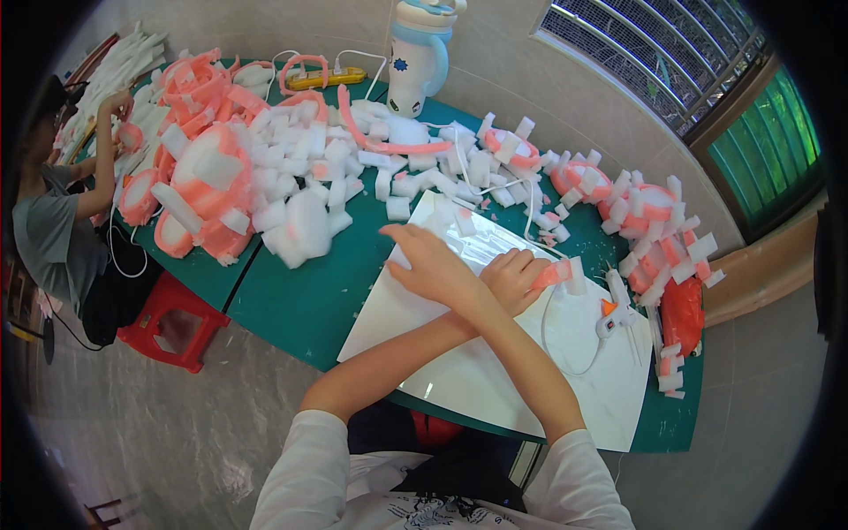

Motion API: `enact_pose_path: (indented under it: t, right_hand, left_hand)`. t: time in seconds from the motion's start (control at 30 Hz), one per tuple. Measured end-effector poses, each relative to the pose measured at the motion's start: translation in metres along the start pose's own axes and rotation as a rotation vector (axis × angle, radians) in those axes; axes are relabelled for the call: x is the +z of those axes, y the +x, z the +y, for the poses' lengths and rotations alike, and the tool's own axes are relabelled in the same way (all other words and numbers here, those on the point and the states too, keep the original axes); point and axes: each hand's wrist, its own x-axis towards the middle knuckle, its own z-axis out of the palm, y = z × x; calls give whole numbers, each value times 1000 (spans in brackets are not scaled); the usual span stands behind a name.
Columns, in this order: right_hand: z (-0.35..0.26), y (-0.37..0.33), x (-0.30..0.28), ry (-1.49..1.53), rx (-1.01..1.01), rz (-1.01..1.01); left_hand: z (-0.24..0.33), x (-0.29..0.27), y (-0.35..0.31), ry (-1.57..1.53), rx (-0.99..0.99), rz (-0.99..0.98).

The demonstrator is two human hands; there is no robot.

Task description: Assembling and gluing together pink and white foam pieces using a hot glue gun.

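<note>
My forearms cross over a white board (495, 380) lying on the green table (300, 300). My left hand (515, 276) reaches to the right and is closed on a pink foam strip with a white foam block (565, 274) at its end. My right hand (426, 261) reaches to the left, palm down and slightly blurred, with fingers spread above the board's far corner beside loose white foam blocks. A white glue gun with an orange tip (614, 314) lies on the board to the right, its white cable looping beside it.
A large heap of white foam blocks (300, 168) and pink foam rings (199, 88) covers the table's far side. Finished pink-and-white rings (649, 212) line the right edge. A blue-white bottle (415, 62), a yellow power strip (327, 79), a red stool (172, 322) and another person (53, 230) are nearby.
</note>
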Motion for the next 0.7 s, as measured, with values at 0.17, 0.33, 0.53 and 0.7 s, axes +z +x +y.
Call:
enact_pose_path:
  t: [0.17, 0.33, 0.53, 0.7]
  right_hand:
    - [5, 0, 4, -830, 502, 13]
    - [13, -2, 3, -602, 522, -55]
    - [-8, 32, 10, -120, 291, 162]
    - [1, 63, 18, -172, 236, 208]
  left_hand:
    - [-1, 2, 0, -7, -21, 8]
    - [-3, 2, 1, 0, -22, 17]
    - [3, 0, 2, 11, 13, -10]
    - [1, -3, 0, 17, 17, -9]
